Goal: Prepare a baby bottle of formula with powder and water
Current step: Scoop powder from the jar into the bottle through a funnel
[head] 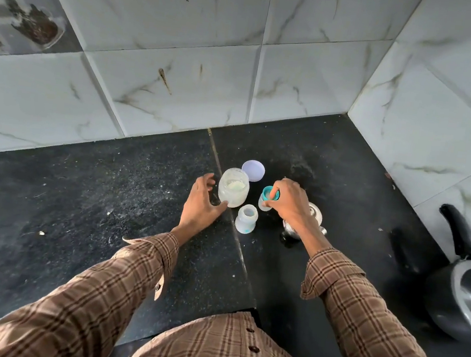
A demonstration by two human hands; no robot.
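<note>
An open clear jar (pixel 233 188) with pale powder inside stands on the black counter (pixel 106 207). Its round lavender lid (pixel 253 170) lies just behind it. A small clear baby bottle (pixel 246 218) stands open-topped in front of the jar. My left hand (pixel 200 205) is at the jar's left side with fingers spread, the thumb tip touching its base. My right hand (pixel 289 204) pinches the rim of a teal bottle ring (pixel 269 198), which sits on a clear piece to the right of the jar.
A small shiny steel vessel (pixel 314 217) stands partly hidden behind my right wrist. A dark pressure cooker (pixel 464 298) with a black handle sits at the right edge. Marble-tiled walls (pixel 241 75) close the corner behind and to the right.
</note>
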